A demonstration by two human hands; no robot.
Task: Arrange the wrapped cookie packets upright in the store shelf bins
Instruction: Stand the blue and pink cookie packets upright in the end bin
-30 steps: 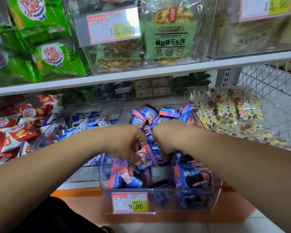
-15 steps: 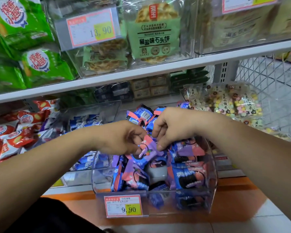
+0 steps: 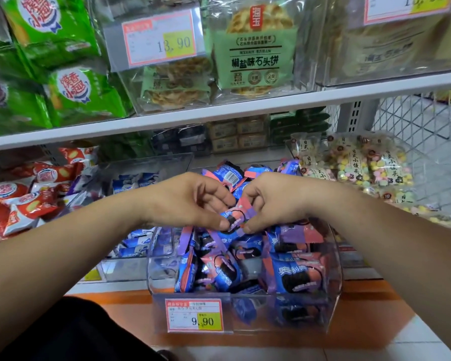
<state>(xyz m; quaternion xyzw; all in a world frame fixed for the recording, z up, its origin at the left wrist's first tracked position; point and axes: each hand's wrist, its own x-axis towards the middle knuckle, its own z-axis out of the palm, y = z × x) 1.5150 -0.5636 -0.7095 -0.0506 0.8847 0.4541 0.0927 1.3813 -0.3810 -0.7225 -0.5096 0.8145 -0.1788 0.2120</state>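
My left hand [image 3: 193, 201] and right hand [image 3: 274, 201] met above the bin [image 3: 332, 280], fingers curled. Each pinched one end of a single packet [image 3: 235, 219] between thumb and fingertips, and neither hand had hold of anything else. The packet hung just over the loose packets [image 3: 294, 277] heaped in the bin, near the middle of the heap.

It lay nearly flat. Its long axis ran side to side between my thumbs, with the right end tipped a little higher and its printed face toward me. I judged it was not yet upright.

I judged it very light. The glossy film looked slippery and soft, and the cookie inside was probably brittle. The flat crimped ends seemed the safest hold, or the thin edges, rather than squeezing the middle. To stand it up, I reckoned one end had to turn down into the bin.
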